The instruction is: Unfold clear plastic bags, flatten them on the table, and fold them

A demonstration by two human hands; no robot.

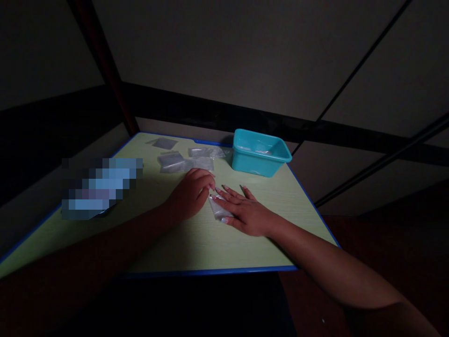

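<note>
Flat on the table, my right hand (251, 214) spreads its fingers over a small clear plastic bag (216, 210), whose left part shows past the fingers. My left hand (195, 194) is closed in a pinch at the bag's upper left edge, just left of my right fingertips. The exact grip is partly hidden by the curled fingers. Behind my left hand lie more clear plastic bags: a folded one (171, 161), a flat one (200, 164) and a crinkled one (206, 152).
A turquoise plastic basket (252, 163) stands at the back right, with something pale inside. Another small plastic piece (164, 143) lies at the back left. A blurred-out bluish object (105, 189) rests at the left. The pale green table (224, 255) has a blue edge; walls stand behind.
</note>
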